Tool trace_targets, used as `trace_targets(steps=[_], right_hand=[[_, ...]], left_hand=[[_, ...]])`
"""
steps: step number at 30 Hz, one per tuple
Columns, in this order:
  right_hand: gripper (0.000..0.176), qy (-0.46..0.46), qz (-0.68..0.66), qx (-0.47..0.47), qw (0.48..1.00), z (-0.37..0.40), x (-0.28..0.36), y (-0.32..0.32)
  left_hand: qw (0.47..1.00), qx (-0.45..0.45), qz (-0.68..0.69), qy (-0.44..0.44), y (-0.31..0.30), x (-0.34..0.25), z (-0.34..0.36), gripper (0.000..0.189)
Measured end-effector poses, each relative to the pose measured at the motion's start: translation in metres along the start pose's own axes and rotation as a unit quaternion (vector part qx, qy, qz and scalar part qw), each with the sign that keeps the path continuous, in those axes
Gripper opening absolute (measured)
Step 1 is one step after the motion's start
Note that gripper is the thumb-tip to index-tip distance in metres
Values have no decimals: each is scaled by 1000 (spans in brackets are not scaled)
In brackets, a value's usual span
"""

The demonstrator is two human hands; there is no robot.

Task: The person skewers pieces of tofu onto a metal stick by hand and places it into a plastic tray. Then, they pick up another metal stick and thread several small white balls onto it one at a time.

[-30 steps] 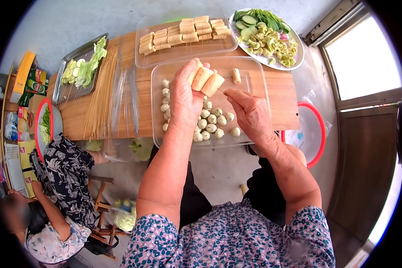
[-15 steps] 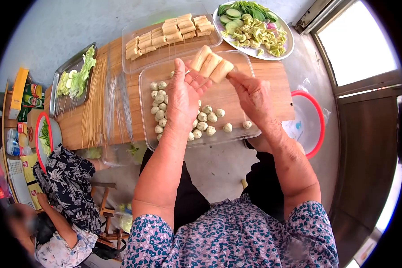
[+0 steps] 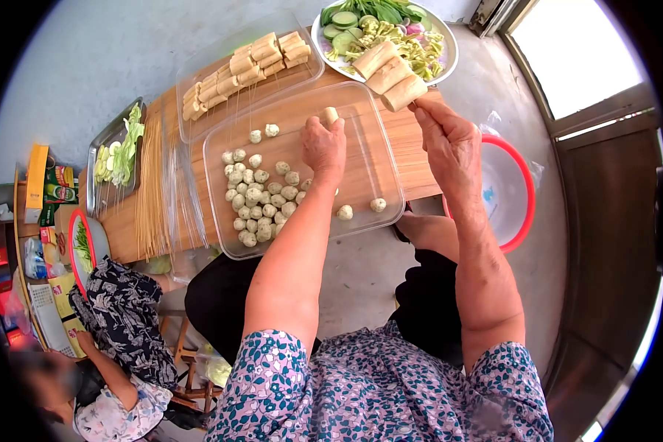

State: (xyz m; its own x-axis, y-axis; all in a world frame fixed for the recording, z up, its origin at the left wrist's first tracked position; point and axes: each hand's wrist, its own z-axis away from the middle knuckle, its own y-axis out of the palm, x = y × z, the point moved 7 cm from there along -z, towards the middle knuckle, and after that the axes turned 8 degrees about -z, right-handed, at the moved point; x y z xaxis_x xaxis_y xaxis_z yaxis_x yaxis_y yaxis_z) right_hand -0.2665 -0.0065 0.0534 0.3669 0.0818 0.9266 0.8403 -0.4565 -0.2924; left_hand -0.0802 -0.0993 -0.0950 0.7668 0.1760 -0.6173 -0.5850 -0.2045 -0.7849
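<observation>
Three tan rolled pieces (image 3: pixel 390 75) sit side by side on a skewer, whose lower end is pinched in my right hand (image 3: pixel 448 140), at the right edge of the table. My left hand (image 3: pixel 323 146) is closed around a single tan roll (image 3: pixel 331 116), over the clear plastic tray (image 3: pixel 368 158). Speckled pale balls (image 3: pixel 261 193) fill the left part of that tray, with two more near its front right edge. Behind it, a second clear tray (image 3: pixel 189 132) holds stacked tan rolls (image 3: pixel 247 66).
A white plate (image 3: pixel 453 55) of cucumber slices and greens stands at the back right. Bare skewers (image 3: pixel 153 184) lie left of the trays, beside a metal tray (image 3: pixel 92 177) of vegetables. A red-rimmed basin (image 3: pixel 530 191) is at the right; another person (image 3: pixel 118 412) sits at the lower left.
My right hand has moved right with the skewered rolls. My left hand has left them, dropped over the ball tray and closed on a single roll. The whole view has shifted slightly.
</observation>
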Motion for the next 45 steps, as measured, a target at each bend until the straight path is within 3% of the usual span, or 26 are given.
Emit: trace_targets(steps=[2,5,7,11,13,14,16,17,19,22,24,31,34,45], right_hand=[[15,12,1,-3,1000,1,-4,-7],[15,21,-5,6,1000,3,-9,-15],[14,38,-4,12,999,5,-10,-19],[15,17,-20,25,999,3,-20,-30],[15,-52,-21,28,998,6,-13,-34],[15,-25,-15,48,998,9,-14,-34],[15,-30,-6,78,996,21,-5,-35],[14,-30,8,104,994,31,1,-32],[14,-36,-6,110,993,56,12,-29],[13,-109,15,147,983,104,42,-21],[13,-71,27,175,982,136,46,-17],[12,-4,66,254,965,205,42,3],[13,-83,61,260,960,222,42,13],[12,-85,100,255,958,238,30,19]], left_hand=[[998,-43,-40,-9,0,-6,-1,32],[996,18,-82,-13,14,-3,-15,30],[997,74,-14,-21,27,8,-19,28],[996,71,44,-1,14,15,1,26],[963,119,242,-22,-4,14,26,25],[964,113,241,-24,-20,15,39,25],[909,167,375,-75,-42,18,68,26],[911,160,372,-80,-58,23,76,26],[828,206,489,-180,-77,41,98,25],[788,215,543,-197,-113,61,121,25],[746,221,590,-215,-129,78,139,24],[723,240,600,-244,-150,134,183,28],[711,236,610,-259,-144,144,190,27],[709,245,604,-268,-141,147,192,28]])
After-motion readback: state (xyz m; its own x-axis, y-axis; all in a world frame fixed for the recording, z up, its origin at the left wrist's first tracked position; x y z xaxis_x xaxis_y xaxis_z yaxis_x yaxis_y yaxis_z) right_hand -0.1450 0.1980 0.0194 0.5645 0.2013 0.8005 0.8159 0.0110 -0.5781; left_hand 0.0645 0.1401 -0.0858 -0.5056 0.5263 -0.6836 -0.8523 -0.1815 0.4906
